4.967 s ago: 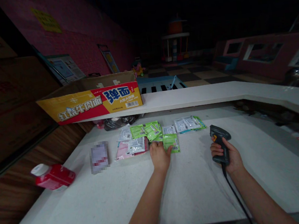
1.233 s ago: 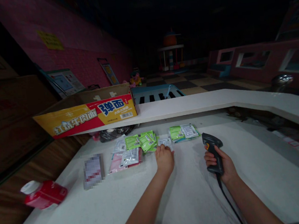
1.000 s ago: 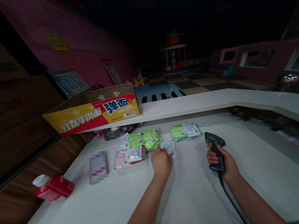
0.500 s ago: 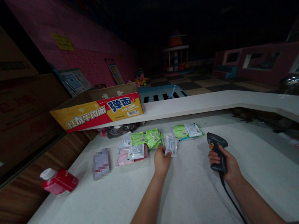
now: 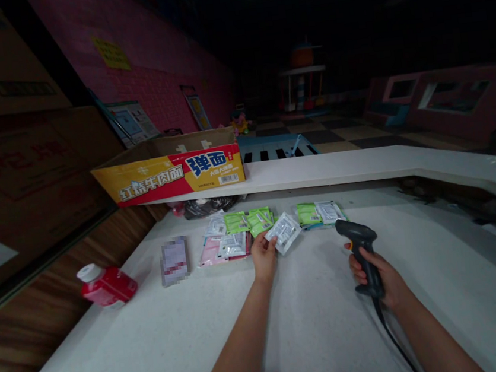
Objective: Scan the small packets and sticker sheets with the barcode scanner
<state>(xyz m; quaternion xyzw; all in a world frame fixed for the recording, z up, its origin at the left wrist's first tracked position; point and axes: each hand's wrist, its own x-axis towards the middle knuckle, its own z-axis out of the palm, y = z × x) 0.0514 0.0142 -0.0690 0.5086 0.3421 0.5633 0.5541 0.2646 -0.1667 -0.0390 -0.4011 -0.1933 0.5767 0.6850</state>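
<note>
Between the fingers and thumb of my left hand (image 5: pixel 265 257) is a white printed sachet (image 5: pixel 284 232), its printed face turned up. My right hand (image 5: pixel 383 275) is wrapped round the handle of a black barcode scanner (image 5: pixel 359 251), whose head points left toward the sachet; its cord runs down to the front edge. Just behind my left hand lie green sachets (image 5: pixel 258 219), with white sachets (image 5: pixel 233 244) and a pink packet (image 5: pixel 210 251) to their left. Farther right, another green sachet (image 5: pixel 308 213) lies beside a white sachet (image 5: pixel 329 211).
On the white table (image 5: pixel 193 329), a red bottle with a white cap (image 5: pixel 109 286) lies at the left, near a blurred-out item (image 5: pixel 175 261). An open cardboard box (image 5: pixel 175 173) stands on the raised ledge (image 5: pixel 335 168). Stacked cartons (image 5: pixel 31 169) rise at the left.
My left hand has lifted and tilted the white sachet, so that its face shows more broadly. The scanner has turned slightly in my right hand. The whole view has shifted a little.
</note>
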